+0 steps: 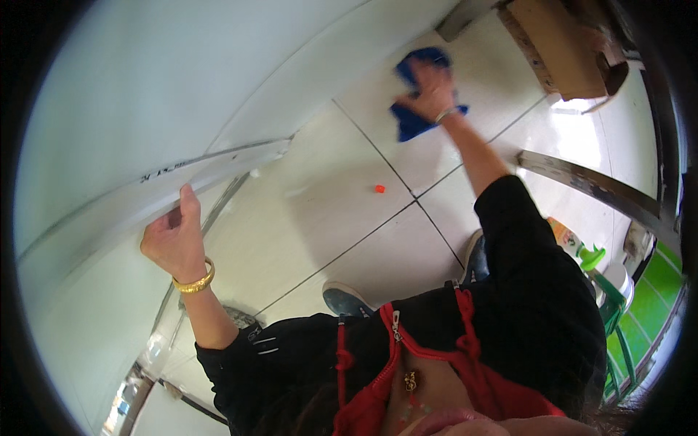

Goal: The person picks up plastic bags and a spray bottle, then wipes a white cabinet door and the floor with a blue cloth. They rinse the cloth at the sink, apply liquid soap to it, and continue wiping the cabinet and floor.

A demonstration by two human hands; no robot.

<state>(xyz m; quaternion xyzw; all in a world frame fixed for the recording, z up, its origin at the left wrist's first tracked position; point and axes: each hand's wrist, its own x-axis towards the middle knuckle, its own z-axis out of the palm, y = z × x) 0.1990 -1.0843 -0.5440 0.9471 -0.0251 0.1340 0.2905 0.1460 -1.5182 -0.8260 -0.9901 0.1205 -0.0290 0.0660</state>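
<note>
My left hand (177, 237) grips the lower edge of a large white door or panel (147, 98). Its thumb lies against the edge and the other fingers curl behind. A gold bangle circles that wrist. Farther out to the right, my right hand (433, 90) is spread over a dark blue cloth (417, 125), which looks flattened between palm and floor. That hand is blurred, so its fingertips are hard to make out. Between the hands, a small red-orange object (380, 188) lies on the pale tiled floor (338, 218).
A cardboard box (567, 52) stands at upper right. Below it a worn metal bar (589, 182) juts in. A spray bottle with a green head (591, 256) and a green metal frame (613, 300) are near my right side. My shoes (346, 298) rest on the tiles.
</note>
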